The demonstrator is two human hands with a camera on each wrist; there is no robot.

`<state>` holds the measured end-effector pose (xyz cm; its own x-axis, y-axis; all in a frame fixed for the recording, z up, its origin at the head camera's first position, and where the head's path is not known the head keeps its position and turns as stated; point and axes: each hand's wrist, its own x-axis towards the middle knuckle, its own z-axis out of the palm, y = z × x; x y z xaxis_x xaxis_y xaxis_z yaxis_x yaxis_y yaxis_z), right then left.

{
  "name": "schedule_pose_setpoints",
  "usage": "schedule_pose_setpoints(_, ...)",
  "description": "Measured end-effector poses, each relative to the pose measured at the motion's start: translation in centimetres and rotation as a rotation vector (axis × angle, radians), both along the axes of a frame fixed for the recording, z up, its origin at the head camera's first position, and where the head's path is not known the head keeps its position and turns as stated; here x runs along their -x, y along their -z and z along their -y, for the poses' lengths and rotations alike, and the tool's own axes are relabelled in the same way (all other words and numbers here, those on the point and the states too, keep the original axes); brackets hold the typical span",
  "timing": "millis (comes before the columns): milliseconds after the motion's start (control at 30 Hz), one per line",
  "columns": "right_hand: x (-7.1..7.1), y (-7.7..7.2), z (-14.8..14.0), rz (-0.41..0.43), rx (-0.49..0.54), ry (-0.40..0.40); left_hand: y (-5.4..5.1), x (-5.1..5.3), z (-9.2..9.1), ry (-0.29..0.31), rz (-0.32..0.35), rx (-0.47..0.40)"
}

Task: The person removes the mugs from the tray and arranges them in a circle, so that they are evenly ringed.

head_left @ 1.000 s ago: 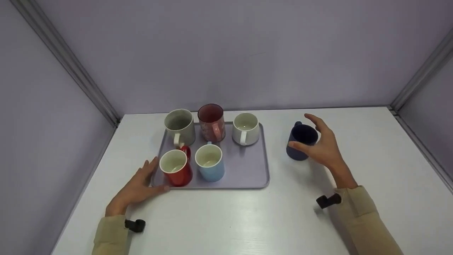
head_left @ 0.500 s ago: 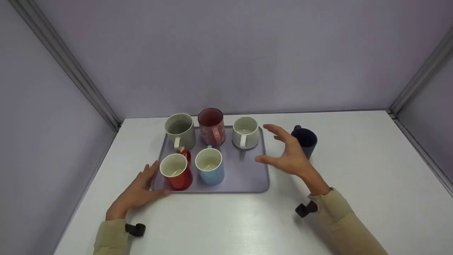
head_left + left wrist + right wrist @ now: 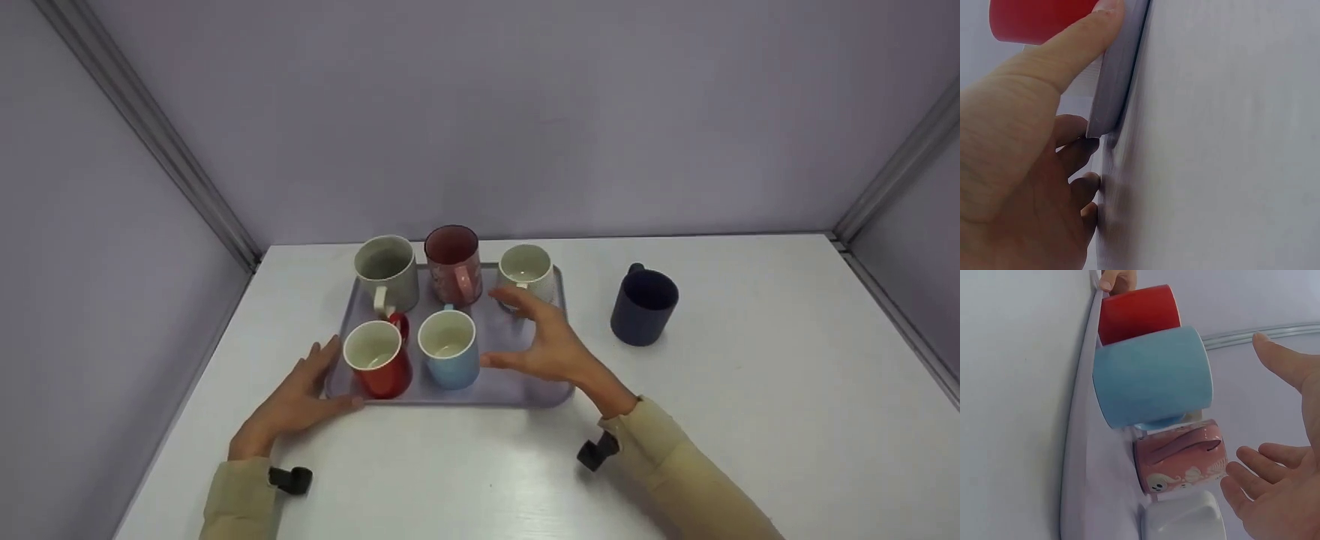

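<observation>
My left hand (image 3: 296,401) rests at the front left corner of a grey-lilac tray (image 3: 517,382), thumb on the rim, fingers loosely spread along the side. Beside it on the tray stands a red mug (image 3: 388,377). My right hand (image 3: 551,345) hovers over the tray's right part, thumb and fingers spread and holding nothing. Its thumb tip points at the light blue mug (image 3: 454,369); in the right wrist view the hand is apart from this blue mug (image 3: 1151,377). Behind the fingers, the small white mug (image 3: 526,262) is partly hidden.
A grey-white mug (image 3: 397,289) and a pink mug (image 3: 455,274) stand along the tray's back. Right of the tray, a dark blue mug (image 3: 643,309) stands on the white table (image 3: 735,390). Walls (image 3: 525,112) close off the back and both sides.
My right hand has moved left from around the dark blue mug to above the tray, leaving that mug standing on the table. The left hand stays at the tray corner.
</observation>
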<state>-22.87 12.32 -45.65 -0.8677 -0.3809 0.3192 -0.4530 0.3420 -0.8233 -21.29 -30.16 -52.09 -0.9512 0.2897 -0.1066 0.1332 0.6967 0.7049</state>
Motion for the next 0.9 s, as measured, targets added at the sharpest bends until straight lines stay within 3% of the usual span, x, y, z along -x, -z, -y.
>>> schedule_pose_setpoints(200,0.2,0.8,2.3,-0.008,0.016,-0.060,-0.1,0.1,-0.1,0.001,-0.002,0.008)
schedule_pose_setpoints(400,0.8,1.9,4.3,0.052,0.041,-0.104,-0.1,0.1,0.0,0.001,0.003,0.002)
schedule_pose_setpoints(900,1.1,3.4,6.5,0.087,0.124,-0.060,-0.3,-0.2,0.1,-0.025,0.039,0.036)
